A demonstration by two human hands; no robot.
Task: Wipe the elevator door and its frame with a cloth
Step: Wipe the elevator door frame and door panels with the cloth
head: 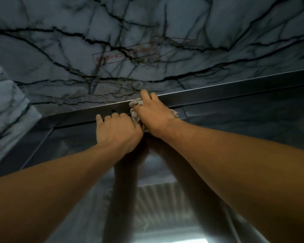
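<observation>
Elevator door and its metal frame filled the lower half of the view as a person reached overhead with both bare arms, the camera tilted steeply upward. At nine o'clock, veined grey marble wall met the frame's upper corner, and more of the same marble spread across twelve o'clock above the lintel. Just left of centre, the left hand rested against the frame's top bar, its fingers curled over the edge; whether it gripped the cloth's trailing end could not be told. Touching it on the right, the right hand pressed a crumpled pale cloth against the bar, fingers bent round the wad and fingertips reaching the seam where metal met marble. Beyond the hands, toward three o'clock, the top bar ran on to the picture's edge. Below, at six o'clock, the brushed steel door reflected both forearms and a bright strip of light. Judging by the scene, the wiping stood at the middle of the frame's top bar, with the stretch to the right apparently still to be done; no streaks or damp marks showed clearly enough to tell how much of the door or the side posts had been covered.
</observation>
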